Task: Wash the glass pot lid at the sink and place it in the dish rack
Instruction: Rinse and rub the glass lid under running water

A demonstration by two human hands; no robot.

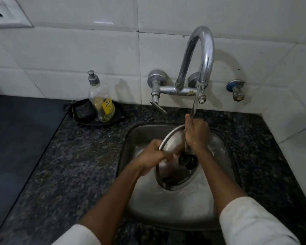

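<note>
The glass pot lid [177,175], round with a metal rim and a black knob [188,160], is held tilted over the steel sink [166,209]. My left hand [154,155] grips its left rim. My right hand [195,132] holds the top rim, right under the stream of water [195,103] that runs from the chrome tap [204,55]. The water runs down over my fingers and the lid. No dish rack is in view.
A dish soap bottle [101,101] stands in a black dish [95,119] with a scrubber, on the dark granite counter [69,165] left of the sink. White tiles line the back wall. A small valve [237,90] sits at the right; a dark hob lies at far left.
</note>
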